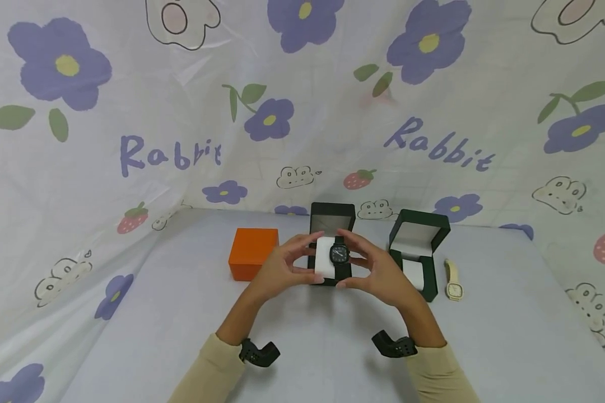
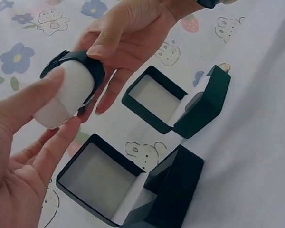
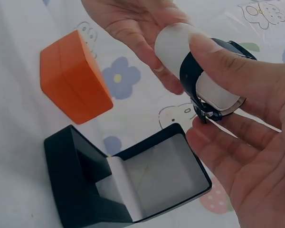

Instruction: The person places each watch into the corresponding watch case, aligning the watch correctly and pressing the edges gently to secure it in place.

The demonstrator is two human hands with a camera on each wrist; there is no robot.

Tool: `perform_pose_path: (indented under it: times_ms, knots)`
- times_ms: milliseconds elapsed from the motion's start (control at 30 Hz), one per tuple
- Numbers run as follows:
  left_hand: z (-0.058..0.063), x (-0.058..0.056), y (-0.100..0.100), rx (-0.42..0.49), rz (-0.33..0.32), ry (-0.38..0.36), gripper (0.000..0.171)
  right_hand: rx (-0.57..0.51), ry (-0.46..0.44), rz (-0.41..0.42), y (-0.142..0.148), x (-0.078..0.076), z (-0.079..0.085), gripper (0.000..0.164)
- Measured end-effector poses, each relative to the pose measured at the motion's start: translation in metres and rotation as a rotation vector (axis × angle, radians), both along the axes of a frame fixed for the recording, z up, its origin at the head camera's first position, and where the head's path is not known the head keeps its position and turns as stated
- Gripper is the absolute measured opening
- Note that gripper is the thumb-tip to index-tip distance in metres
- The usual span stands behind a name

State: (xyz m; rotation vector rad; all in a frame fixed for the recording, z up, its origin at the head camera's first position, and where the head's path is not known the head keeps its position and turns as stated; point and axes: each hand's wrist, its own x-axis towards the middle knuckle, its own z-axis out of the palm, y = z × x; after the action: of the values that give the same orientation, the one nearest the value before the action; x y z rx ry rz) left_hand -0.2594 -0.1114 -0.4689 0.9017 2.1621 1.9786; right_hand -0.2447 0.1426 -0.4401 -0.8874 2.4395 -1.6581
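Both hands hold up a white watch cushion (image 1: 325, 258) with a black wristwatch (image 1: 339, 254) strapped round its right part. My left hand (image 1: 284, 264) grips the cushion's left end between thumb and fingers. On the other side my right hand (image 1: 380, 271) pinches the watch by its strap, the thumb on the band in the right wrist view. The strap's buckle (image 3: 209, 113) shows on the underside there. Beneath and behind the hands stands an open dark green watch box (image 2: 178, 199), its lid upright and pale-lined; its compartment holds no cushion.
Left of the hands sits a closed orange box (image 1: 252, 252). On the right, a second open green box (image 1: 431, 280) contains a white cushion (image 1: 413, 274). A gold-toned watch (image 1: 454, 288) lies beside it. A patterned cloth (image 1: 333, 129) rises behind the white table surface (image 1: 302, 358).
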Motion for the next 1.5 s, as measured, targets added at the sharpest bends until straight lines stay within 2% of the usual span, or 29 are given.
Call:
perform_pose_path:
  times_ms: [100,433,767,1500]
  knots:
    - [-0.0004,0.0007,-0.0006,-0.004,-0.007,-0.003,0.085,-0.001,0.001,-0.01,0.0004,-0.001,-0.0018,0.101]
    - [-0.0014,0.001,0.001,0.033,0.031,0.029,0.078,-0.021,0.027,-0.049,-0.0014,-0.001,-0.0038,0.096]
    - [0.0003,0.0008,0.0031,0.014,0.071,0.042,0.079,-0.07,0.051,-0.057,-0.0039,-0.0019,-0.007,0.095]
    - [-0.003,0.0017,0.0031,-0.008,0.059,0.051,0.08,-0.063,0.017,-0.029,-0.0025,-0.0005,-0.0066,0.096]
